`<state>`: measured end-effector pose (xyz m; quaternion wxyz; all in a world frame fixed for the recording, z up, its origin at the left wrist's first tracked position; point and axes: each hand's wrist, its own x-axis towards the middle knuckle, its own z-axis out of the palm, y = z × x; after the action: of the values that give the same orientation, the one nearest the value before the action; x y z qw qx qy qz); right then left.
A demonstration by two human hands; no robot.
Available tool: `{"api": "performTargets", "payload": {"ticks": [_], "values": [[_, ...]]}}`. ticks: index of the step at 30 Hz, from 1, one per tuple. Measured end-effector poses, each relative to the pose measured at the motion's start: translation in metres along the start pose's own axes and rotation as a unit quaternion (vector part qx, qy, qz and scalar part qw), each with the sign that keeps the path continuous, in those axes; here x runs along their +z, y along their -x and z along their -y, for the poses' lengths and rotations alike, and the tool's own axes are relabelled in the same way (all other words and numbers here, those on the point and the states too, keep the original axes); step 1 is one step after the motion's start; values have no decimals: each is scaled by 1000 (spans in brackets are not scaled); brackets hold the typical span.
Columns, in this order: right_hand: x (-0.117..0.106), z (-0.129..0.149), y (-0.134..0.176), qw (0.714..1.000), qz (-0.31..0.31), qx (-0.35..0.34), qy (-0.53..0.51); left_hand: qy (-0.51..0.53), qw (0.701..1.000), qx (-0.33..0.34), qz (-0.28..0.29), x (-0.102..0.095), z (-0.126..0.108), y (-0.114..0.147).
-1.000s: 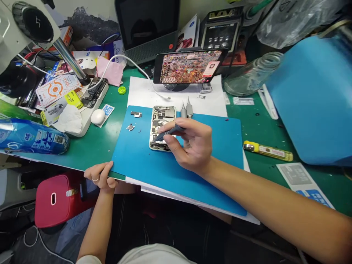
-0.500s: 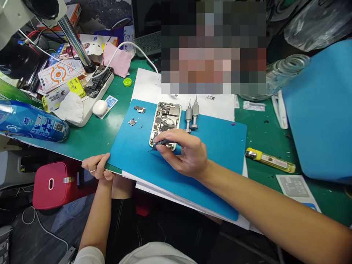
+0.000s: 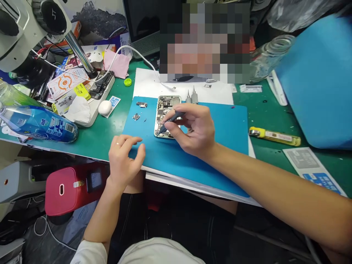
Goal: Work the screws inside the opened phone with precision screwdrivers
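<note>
My right hand (image 3: pixel 196 130) is closed in a pinch round slim dark grey tweezers (image 3: pixel 173 118). Their fine tip points down at the lower left corner of an opened smartphone (image 3: pixel 162 113), whose inner parts are bare. My hand hides the phone's lower right part. My left hand (image 3: pixel 125 156) hovers above the front edge of the blue mat (image 3: pixel 225 157), fingers loosely bent and apart, with nothing in it. Left of the phone lie small phone parts (image 3: pixel 142 105) and a little circuit piece (image 3: pixel 136 117). Two grey screwdrivers (image 3: pixel 194 96) stand behind my right hand, partly covered.
At left stand a blue bottle (image 3: pixel 41 123), a white round case (image 3: pixel 105 107) and a microscope (image 3: pixel 52 18). A yellow utility knife (image 3: pixel 275 136) lies right of the mat. White paper (image 3: pixel 145 80) lies under the mat, and a glass jar (image 3: pixel 272 55) is at the back.
My left hand has left the table edge, moving right and up over the mat with fingers opening. The tweezers' tip has moved from the mat beside the phone onto the phone's lower left corner.
</note>
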<state>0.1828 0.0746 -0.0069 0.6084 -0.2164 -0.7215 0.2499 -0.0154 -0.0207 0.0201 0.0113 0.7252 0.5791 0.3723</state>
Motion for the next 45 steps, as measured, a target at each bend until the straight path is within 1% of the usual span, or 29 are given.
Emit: {"api": "performTargets", "payload": {"ticks": [1, 2, 4, 7, 9, 11, 17, 21, 29, 34, 40, 45], "values": [[0, 0, 0, 1000, -10, 6, 2, 3, 1000, -6, 29, 4, -2, -5], [0, 0, -1, 1000, -20, 13, 4, 5, 999, -14, 46, 8, -4, -9], [-1, 1, -2, 999, -34, 26, 4, 11, 997, -30, 63, 17, -8, -11], [-3, 3, -3, 998, -45, 38, -7, 14, 996, -61, 67, 28, -13, -9], [-3, 4, -2, 998, -50, 45, -17, 14, 995, -78, 63, 33, -15, -7], [-2, 5, -1, 996, -53, 56, -33, 15, 995, -81, 58, 35, -16, -4], [6, 5, 7, 991, -31, 102, -76, 17, 998, -28, 52, 36, -7, 3], [7, 3, 8, 991, -18, 104, -85, 10, 998, -11, 57, 37, -4, 4], [7, 2, 7, 988, -25, 107, -104, 6, 999, -3, 43, 37, -7, 4], [7, 1, 7, 989, -15, 113, -94, 14, 999, -10, 37, 36, -7, 5], [8, 1, 5, 989, -8, 97, -107, 18, 999, -13, 25, 35, -6, 3], [7, 0, 5, 989, -8, 104, -103, 10, 999, -18, 32, 35, -7, 3]]}}
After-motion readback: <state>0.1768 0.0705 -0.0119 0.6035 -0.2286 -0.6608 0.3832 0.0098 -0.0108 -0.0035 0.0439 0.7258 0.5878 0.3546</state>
